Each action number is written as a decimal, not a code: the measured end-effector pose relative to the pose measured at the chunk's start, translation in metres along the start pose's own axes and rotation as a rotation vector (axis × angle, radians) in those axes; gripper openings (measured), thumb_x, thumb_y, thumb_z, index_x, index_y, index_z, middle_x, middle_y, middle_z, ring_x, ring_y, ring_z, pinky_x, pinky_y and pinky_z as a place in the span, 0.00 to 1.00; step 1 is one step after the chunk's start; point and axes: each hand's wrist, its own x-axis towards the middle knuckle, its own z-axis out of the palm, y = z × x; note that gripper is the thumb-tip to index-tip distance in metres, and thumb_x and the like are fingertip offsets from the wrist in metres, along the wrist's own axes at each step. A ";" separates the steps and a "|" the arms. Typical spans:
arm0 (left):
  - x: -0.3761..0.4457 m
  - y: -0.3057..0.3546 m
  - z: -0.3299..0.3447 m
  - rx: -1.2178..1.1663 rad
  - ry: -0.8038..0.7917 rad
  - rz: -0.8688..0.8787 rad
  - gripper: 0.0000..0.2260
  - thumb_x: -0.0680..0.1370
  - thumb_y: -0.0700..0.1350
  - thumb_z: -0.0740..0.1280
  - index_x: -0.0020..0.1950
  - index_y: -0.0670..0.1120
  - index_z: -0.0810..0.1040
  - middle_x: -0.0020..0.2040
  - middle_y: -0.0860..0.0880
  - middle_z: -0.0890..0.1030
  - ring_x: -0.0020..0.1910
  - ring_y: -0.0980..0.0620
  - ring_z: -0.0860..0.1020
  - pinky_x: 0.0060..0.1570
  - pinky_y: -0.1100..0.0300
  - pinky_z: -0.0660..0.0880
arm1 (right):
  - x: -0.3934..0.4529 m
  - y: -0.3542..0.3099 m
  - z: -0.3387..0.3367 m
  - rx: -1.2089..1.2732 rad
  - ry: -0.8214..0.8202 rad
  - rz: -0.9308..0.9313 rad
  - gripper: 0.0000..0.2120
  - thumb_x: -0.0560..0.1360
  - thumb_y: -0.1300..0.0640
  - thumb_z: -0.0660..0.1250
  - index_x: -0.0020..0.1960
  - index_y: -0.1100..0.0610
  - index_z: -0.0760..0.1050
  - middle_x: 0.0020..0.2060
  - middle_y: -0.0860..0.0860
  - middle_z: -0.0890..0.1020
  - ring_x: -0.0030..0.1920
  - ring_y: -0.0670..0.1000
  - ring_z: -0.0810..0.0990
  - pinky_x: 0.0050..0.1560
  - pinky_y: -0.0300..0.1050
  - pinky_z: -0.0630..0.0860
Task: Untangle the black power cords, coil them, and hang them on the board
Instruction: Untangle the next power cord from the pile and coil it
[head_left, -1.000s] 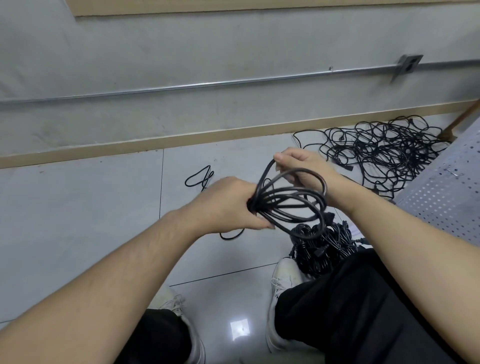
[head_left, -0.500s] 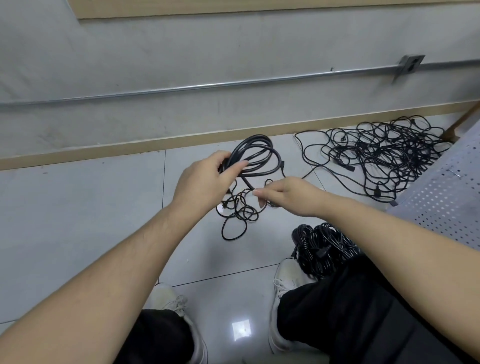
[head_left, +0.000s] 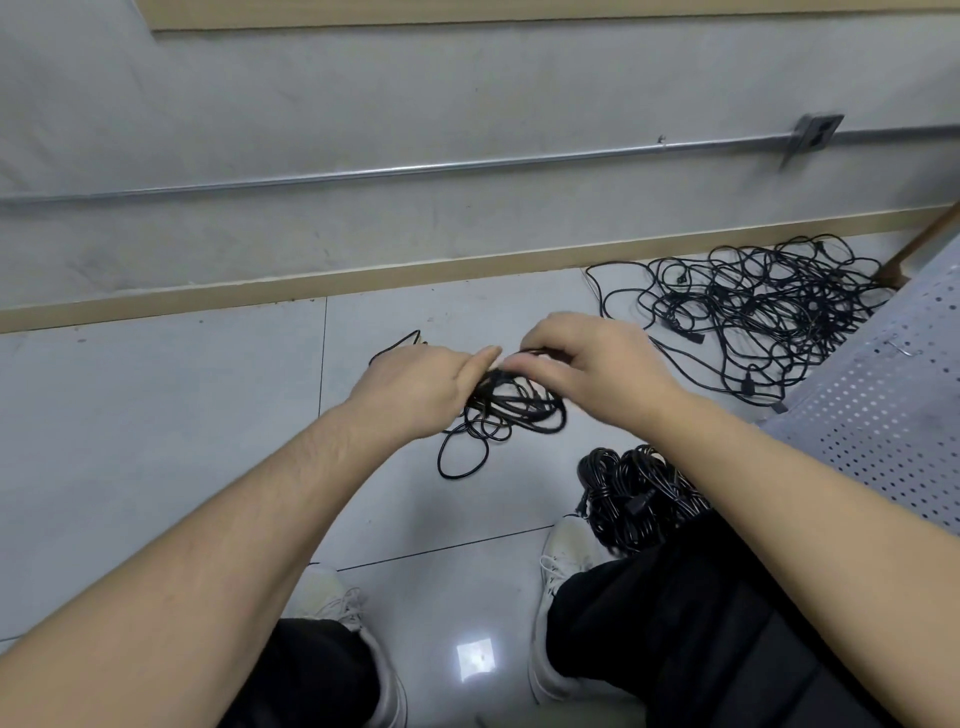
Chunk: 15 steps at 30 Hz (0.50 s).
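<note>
A coiled black power cord (head_left: 524, 410) hangs between my hands above the grey floor tiles. My left hand (head_left: 415, 389) grips the coil at its left side. My right hand (head_left: 587, 364) curls over the coil's top and holds its strands. Loose loops of the same cord (head_left: 462, 457) trail on the floor below. A tangled heap of black cords (head_left: 758, 312) lies at the far right by the wall. The perforated grey board (head_left: 883, 415) slants at the right edge.
A bundle of coiled black cords (head_left: 634, 493) lies on the floor by my right white shoe (head_left: 566, 551). My left shoe (head_left: 332, 597) is lower left. A metal conduit (head_left: 415, 171) runs along the wall to a socket box (head_left: 815, 132).
Both hands have come together lower over the floor. My right hand moved up from the loose end onto the coil, and the coil dropped from beside the skirting to between the hands.
</note>
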 end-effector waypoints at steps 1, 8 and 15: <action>-0.002 0.002 0.001 -0.046 0.004 0.048 0.28 0.84 0.62 0.43 0.46 0.52 0.80 0.46 0.46 0.82 0.50 0.41 0.78 0.47 0.52 0.73 | 0.001 0.004 -0.002 0.096 -0.023 0.057 0.17 0.72 0.30 0.63 0.41 0.42 0.78 0.39 0.40 0.80 0.42 0.43 0.77 0.43 0.43 0.71; -0.008 0.009 0.003 -0.478 0.015 0.160 0.33 0.75 0.73 0.50 0.31 0.45 0.72 0.25 0.50 0.69 0.29 0.51 0.68 0.32 0.57 0.64 | 0.006 0.004 -0.009 0.656 -0.058 0.254 0.22 0.62 0.44 0.77 0.37 0.63 0.76 0.32 0.54 0.73 0.33 0.45 0.67 0.35 0.38 0.65; -0.007 0.009 0.003 -0.711 0.147 0.150 0.33 0.71 0.71 0.61 0.37 0.39 0.76 0.25 0.51 0.66 0.25 0.54 0.65 0.31 0.56 0.64 | 0.012 0.020 0.001 0.769 -0.262 0.431 0.09 0.78 0.62 0.71 0.39 0.59 0.78 0.26 0.48 0.74 0.26 0.45 0.69 0.29 0.41 0.65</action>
